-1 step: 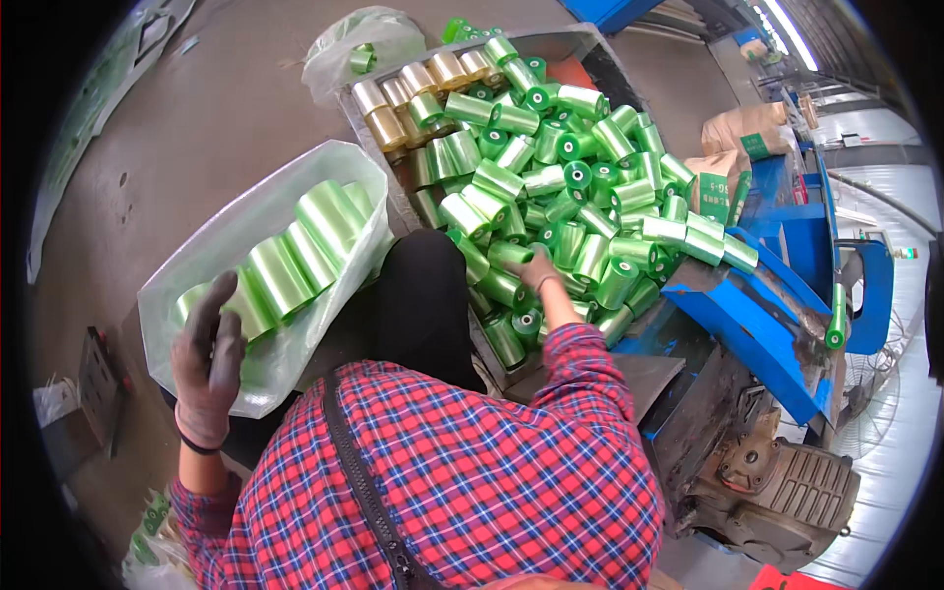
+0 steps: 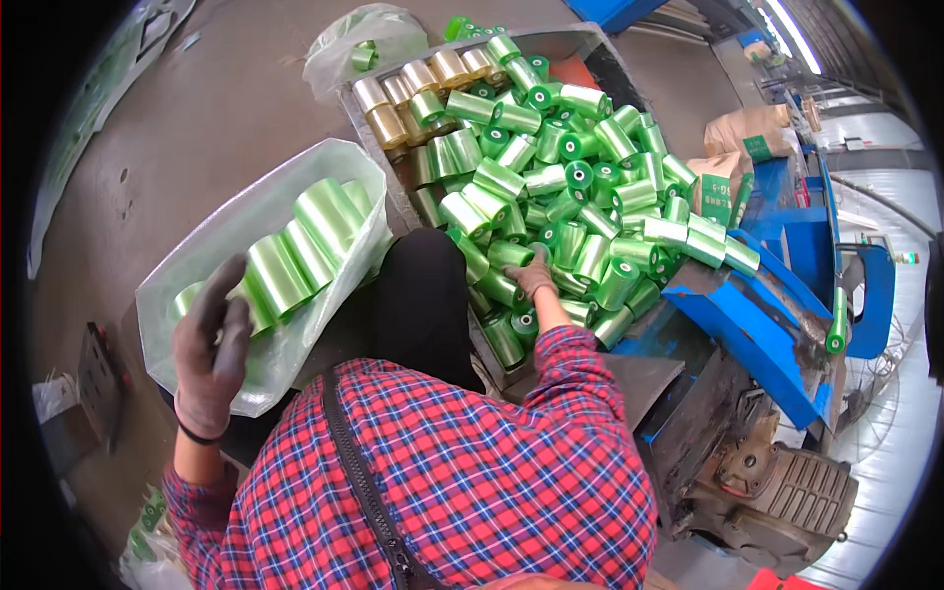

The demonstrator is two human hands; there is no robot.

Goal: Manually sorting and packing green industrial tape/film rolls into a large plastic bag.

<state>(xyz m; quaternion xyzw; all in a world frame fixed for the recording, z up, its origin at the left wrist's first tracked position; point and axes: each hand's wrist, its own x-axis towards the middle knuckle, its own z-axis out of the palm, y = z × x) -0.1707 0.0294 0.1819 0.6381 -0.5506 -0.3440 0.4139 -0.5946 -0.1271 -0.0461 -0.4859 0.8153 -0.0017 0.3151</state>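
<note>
My gloved right hand (image 2: 532,275) reaches into a heap of green film rolls in a grey bin (image 2: 602,44). Its thumb and fingers close on the end of one roll of green film (image 2: 506,253), which lies among the others. On the left, my gloved left hand (image 2: 209,344) is raised with its fingers stretched and apart, holding nothing. Just beyond it stands a clear plastic bag (image 2: 167,280) with its mouth spread wide. Several larger-looking green film rolls (image 2: 280,270) lie in a row inside; my left hand hides part of the nearest ones.
Yellowish film rolls (image 2: 386,126) sit at the bin's far left corner. A second clear bag (image 2: 334,49) lies on the floor behind it. Blue machine parts (image 2: 747,329) and a motor-like housing (image 2: 777,492) stand at the right, with brown paper sacks (image 2: 723,172) farther back.
My right hand has shifted slightly at the end of the roll, and its forearm has moved a little left. My left fingers have tilted slightly to the right.
</note>
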